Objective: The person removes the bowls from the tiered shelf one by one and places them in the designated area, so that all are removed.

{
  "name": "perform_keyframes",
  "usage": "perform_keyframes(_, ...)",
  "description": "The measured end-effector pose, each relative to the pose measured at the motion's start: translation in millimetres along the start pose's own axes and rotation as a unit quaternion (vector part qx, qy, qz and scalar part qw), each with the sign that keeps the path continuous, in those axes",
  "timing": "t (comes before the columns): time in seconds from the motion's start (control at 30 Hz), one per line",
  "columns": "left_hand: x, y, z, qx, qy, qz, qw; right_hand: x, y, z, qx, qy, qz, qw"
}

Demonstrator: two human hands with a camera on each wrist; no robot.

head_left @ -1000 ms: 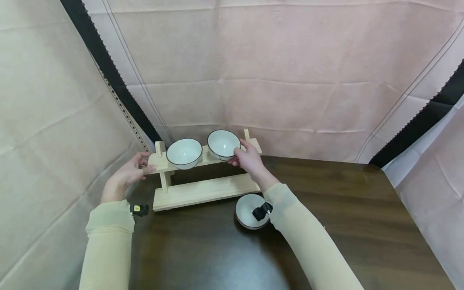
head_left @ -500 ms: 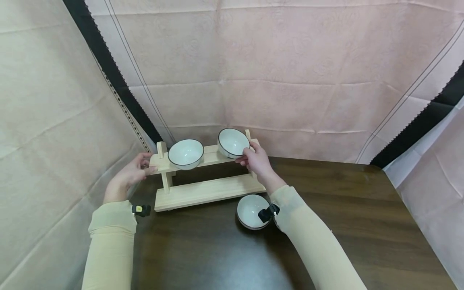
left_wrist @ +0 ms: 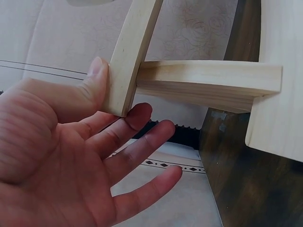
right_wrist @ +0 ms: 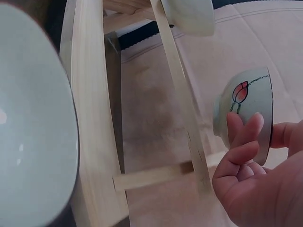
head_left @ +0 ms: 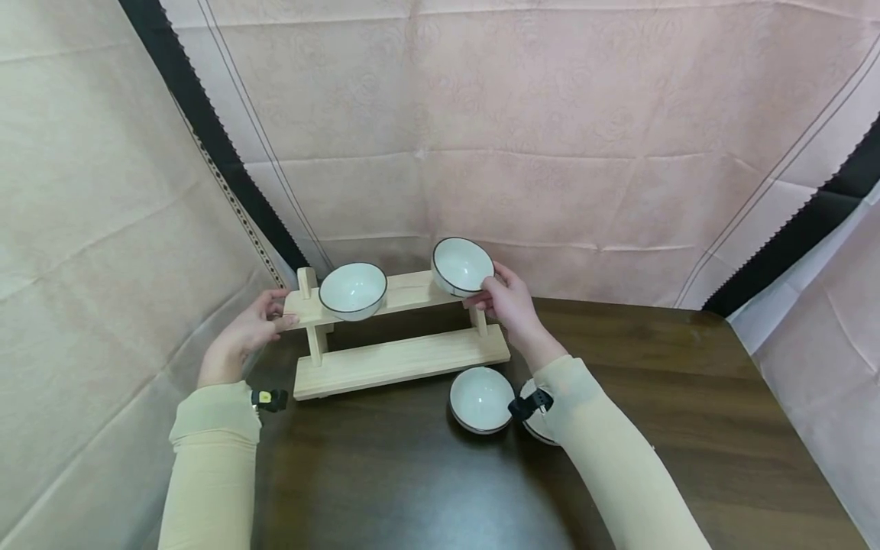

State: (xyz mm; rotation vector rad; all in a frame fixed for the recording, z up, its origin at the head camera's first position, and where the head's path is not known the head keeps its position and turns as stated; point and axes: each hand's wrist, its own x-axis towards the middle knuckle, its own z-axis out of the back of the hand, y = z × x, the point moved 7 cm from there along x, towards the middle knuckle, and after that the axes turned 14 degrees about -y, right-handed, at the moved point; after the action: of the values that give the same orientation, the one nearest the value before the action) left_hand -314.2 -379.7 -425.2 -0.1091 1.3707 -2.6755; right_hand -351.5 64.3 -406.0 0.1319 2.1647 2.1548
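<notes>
In the head view, my left hand [head_left: 244, 336] pinches the left end of a two-tier wooden rack [head_left: 402, 365]. The left wrist view has the thumb on one face of the upper board [left_wrist: 130, 59] and the forefinger behind it, other fingers spread. A white bowl [head_left: 464, 265] with a dark rim is held by my right hand [head_left: 516, 309], thumb at the rim and fingers under its side. It is tilted over the upper board's right end; in the right wrist view a gap separates its foot from the board, and a red flower bud marks the bowl [right_wrist: 251, 94]. Another bowl [head_left: 353, 290] sits on the board's left part.
On the brown table [head_left: 385, 473], in front of the rack, stands a white bowl [head_left: 481, 399], apparently stacked. Beside it, more bowls [head_left: 538, 434] are partly hidden by the right wrist camera and sleeve. Pale fabric walls [head_left: 522, 153] stand close behind and to the left.
My right hand has carried its bowl rightward along the upper board, away from the left bowl. Its sleeve has uncovered bowls at the front right. My left hand keeps its grip on the rack.
</notes>
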Motion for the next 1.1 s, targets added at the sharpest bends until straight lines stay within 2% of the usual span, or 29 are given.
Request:
perform_keyframes(0.27, 0.1, 0.6, 3.6, 0.021, -0.002, 0.001, 0.9998, -4.5, -5, 37, -0.012, 0.004, 0.014, 0.9998)
perform_keyframes(0.43, 0.0, -2.8, 2.2, 0.031, -0.003, 0.007, 0.9995, -8.6, -14, 67, -0.052, 0.009, 0.019, 0.9984)
perform_keyframes(0.73, 1.1, 0.8, 0.9, 0.005, 0.000, 0.022, 0.9998, -20.9, -32, 116, -0.097, 0.021, 0.012, 0.9949)
perform_keyframes(0.93, 1.1, 1.2, 1.3, 0.005, -0.001, 0.024, 0.9997, -30.0, -51, 144, -0.108, 0.020, -0.011, 0.9938)
perform_keyframes(1.1, -0.4, 2.8, 2.5, 0.006, -0.005, 0.031, 0.9995, -36.2, -60, 163, -0.100, 0.027, -0.008, 0.9946)
